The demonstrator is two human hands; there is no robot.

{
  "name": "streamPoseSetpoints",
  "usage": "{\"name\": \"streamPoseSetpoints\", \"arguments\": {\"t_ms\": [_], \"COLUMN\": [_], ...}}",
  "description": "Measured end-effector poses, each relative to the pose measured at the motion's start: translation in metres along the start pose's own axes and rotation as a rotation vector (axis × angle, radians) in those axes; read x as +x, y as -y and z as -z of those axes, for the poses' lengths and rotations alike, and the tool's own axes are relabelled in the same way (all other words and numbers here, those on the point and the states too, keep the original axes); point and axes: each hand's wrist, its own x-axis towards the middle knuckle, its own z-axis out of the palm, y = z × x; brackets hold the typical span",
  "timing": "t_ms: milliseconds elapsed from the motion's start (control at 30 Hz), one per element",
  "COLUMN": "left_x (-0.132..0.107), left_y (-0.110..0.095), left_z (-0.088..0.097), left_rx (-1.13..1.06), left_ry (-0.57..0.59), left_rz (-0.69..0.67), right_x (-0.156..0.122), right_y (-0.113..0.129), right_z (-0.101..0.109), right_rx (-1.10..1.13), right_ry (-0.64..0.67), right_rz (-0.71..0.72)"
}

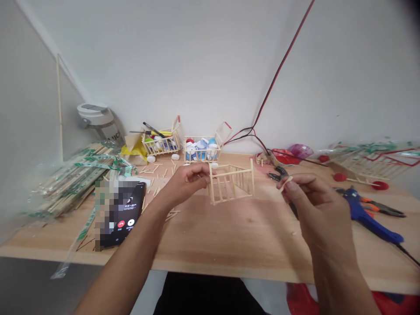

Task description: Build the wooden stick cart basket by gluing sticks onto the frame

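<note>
My left hand (185, 183) grips the left end of an open wooden stick frame (231, 183), a small railed box of thin glued sticks, and holds it above the table. My right hand (316, 210) pinches a short pale wooden stick (286, 183) between thumb and fingers, to the right of the frame and apart from it. Just beyond the right fingertips lie dark-handled cutters (278, 173), partly hidden by that hand.
On the wooden table (229, 236) are a phone (123, 214), wrapped stick bundles (75, 186), and loose sticks. Two stick carts (203, 148) hold bottle caps and tools. A blue glue gun (364, 214) lies right, near orange-handled pliers (383, 209). A red-and-black wire (278, 74) runs up the wall.
</note>
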Motion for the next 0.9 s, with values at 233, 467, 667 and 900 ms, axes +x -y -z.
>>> {"name": "streamPoseSetpoints", "arguments": {"t_ms": [233, 467, 667, 900], "left_x": [0.002, 0.003, 0.002, 0.003], "left_y": [0.000, -0.001, 0.002, 0.003], "left_z": [0.000, -0.001, -0.001, -0.001], "left_rx": [0.078, 0.112, 0.114, 0.129], "left_ry": [-0.016, -0.021, -0.023, -0.026], "left_rz": [-0.051, -0.053, -0.043, -0.034], "right_x": [-0.006, -0.008, -0.007, -0.007], "right_y": [0.015, 0.007, 0.001, -0.001], "right_z": [-0.027, -0.047, -0.053, -0.058], "right_rx": [-0.371, -0.483, -0.511, -0.556], "right_ry": [0.059, 0.049, 0.036, 0.039], "right_rz": [0.157, 0.286, 0.313, 0.378]}}
